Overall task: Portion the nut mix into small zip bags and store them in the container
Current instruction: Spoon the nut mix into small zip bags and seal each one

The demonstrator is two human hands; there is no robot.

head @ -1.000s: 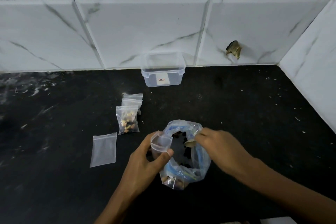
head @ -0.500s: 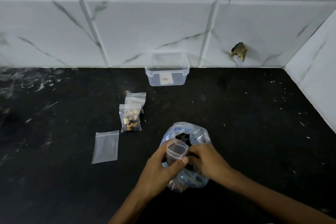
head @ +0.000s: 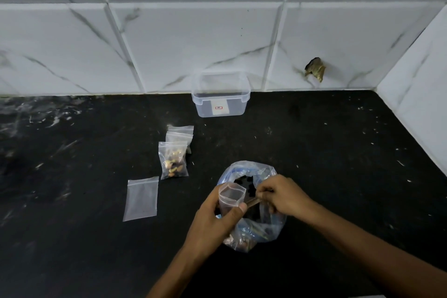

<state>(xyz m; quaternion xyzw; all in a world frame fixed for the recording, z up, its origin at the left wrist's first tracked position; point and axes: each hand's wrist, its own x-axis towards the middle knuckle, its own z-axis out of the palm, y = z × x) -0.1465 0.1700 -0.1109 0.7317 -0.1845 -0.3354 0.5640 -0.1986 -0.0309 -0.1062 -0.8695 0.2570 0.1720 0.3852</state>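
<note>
Over the big bag of nuts (head: 254, 225) on the black counter (head: 338, 164), the left hand (head: 215, 220) grips an open small bag (head: 231, 197) while the right hand (head: 283, 195) pinches a nut (head: 252, 201) at its mouth, the container (head: 220, 94) standing by the wall.

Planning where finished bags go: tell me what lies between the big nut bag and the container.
In the head view, nothing: bare black counter runs from the big nut bag to the container. The filled small bags sit left of that line.
</note>
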